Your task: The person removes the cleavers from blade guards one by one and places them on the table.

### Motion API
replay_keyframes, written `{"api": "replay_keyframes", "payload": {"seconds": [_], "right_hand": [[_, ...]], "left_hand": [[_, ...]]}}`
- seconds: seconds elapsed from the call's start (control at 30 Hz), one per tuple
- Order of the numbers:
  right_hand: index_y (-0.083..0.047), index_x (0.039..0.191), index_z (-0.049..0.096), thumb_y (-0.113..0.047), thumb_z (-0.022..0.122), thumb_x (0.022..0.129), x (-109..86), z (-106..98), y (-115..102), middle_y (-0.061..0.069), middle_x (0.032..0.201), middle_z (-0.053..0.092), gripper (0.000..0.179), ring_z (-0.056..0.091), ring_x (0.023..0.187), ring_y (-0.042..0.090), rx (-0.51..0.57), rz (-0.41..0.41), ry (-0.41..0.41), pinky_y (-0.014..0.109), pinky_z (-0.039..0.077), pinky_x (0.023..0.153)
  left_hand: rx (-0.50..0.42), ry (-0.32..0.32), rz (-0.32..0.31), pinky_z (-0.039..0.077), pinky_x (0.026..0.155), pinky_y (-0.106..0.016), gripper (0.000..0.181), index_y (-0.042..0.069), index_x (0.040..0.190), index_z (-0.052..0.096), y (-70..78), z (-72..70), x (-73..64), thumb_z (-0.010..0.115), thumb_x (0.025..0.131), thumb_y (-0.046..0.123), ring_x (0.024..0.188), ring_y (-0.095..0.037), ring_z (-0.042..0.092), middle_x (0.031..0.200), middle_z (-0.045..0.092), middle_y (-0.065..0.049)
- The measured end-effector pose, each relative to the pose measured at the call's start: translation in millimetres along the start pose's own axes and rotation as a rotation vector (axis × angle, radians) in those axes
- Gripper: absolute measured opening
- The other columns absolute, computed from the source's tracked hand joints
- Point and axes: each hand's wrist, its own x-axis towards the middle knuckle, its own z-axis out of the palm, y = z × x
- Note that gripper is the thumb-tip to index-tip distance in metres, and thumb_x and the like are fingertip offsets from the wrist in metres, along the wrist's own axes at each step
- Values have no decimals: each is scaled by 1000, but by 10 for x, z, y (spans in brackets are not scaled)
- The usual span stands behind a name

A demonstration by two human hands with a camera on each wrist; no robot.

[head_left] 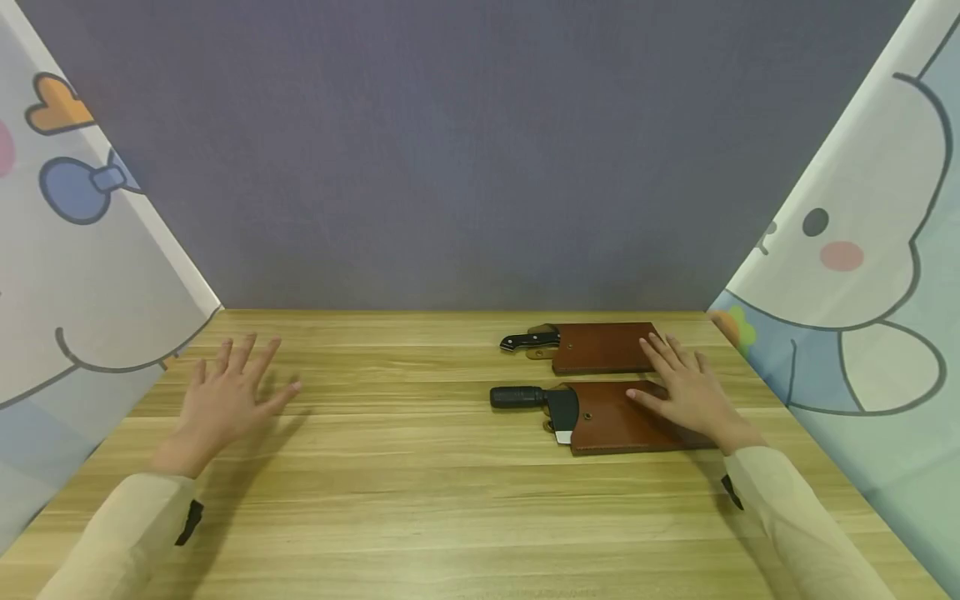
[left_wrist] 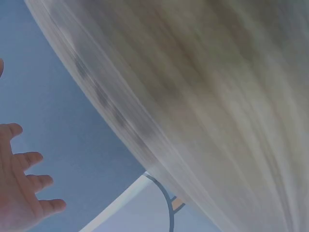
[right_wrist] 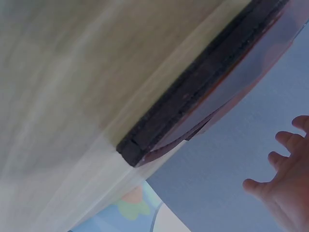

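Two knives in brown leather sheaths lie on the right half of the wooden table, handles to the left. The nearer is a cleaver (head_left: 561, 412) with a ribbed black handle; its blade is mostly hidden inside its sheath (head_left: 607, 425). Behind it, a knife with a riveted black handle (head_left: 531, 340) sits in the other sheath (head_left: 600, 346). My right hand (head_left: 690, 392), fingers spread, is over the right end of the nearer sheath and holds nothing. On the left, my left hand (head_left: 228, 404) hovers with spread fingers above bare wood, its shadow beside it.
The wooden table (head_left: 390, 500) ends at a grey back panel (head_left: 465, 158). Cartoon-printed side panels stand at the left (head_left: 90, 283) and right (head_left: 847, 275), close to the outer side of each hand.
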Motion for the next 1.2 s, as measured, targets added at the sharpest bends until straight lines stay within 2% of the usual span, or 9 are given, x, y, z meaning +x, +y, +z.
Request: {"api": "replay_keyframes", "payload": {"seconds": [0.27, 0.43, 0.63, 0.83, 0.97, 1.2], "right_hand": [[-12, 146, 22, -52, 58, 82, -3, 27, -24, 18, 148, 27, 85, 20, 137, 37, -18, -48, 30, 67, 18, 100], [-9, 144, 27, -51, 61, 80, -18, 31, -28, 17, 145, 31, 84, 28, 132, 40, -32, -86, 28, 65, 21, 100], [-5, 140, 34, -50, 62, 80, -19, 25, -53, 18, 142, 36, 80, 29, 132, 38, -59, -133, 28, 63, 25, 99], [-5, 139, 37, -49, 64, 79, -36, 25, -82, 18, 140, 39, 79, 34, 129, 38, -85, -171, 33, 61, 31, 97], [-3, 136, 41, -47, 65, 78, -41, 33, -98, 18, 138, 42, 77, 37, 126, 39, -77, -194, 44, 62, 32, 95], [-2, 134, 42, -43, 67, 78, -45, 53, -119, 19, 137, 43, 74, 39, 124, 39, -56, -246, 37, 60, 36, 94]], "left_hand": [[27, 19, 46, 12, 100, -70, 80, 19, 148, 16, 97, 27, 26, 46, 85, 60, 131, -50, 19, 149, 19, -22], [47, 51, 88, 18, 97, -69, 79, 18, 145, 23, 157, 55, 45, 50, 83, 59, 128, -50, 26, 145, 27, -23], [46, 84, 128, 23, 97, -68, 77, 19, 144, 28, 257, 66, 60, 56, 81, 55, 126, -47, 31, 141, 34, -23], [57, 78, 163, 25, 97, -66, 76, 19, 142, 32, 350, 107, 87, 58, 80, 54, 126, -45, 33, 142, 35, -19], [71, 71, 182, 26, 98, -65, 75, 16, 140, 34, 416, 128, 93, 59, 80, 53, 126, -43, 36, 142, 37, -18], [88, 95, 244, 33, 95, -62, 74, 14, 138, 38, 529, 180, 107, 60, 79, 53, 123, -41, 42, 137, 43, -16]]}}
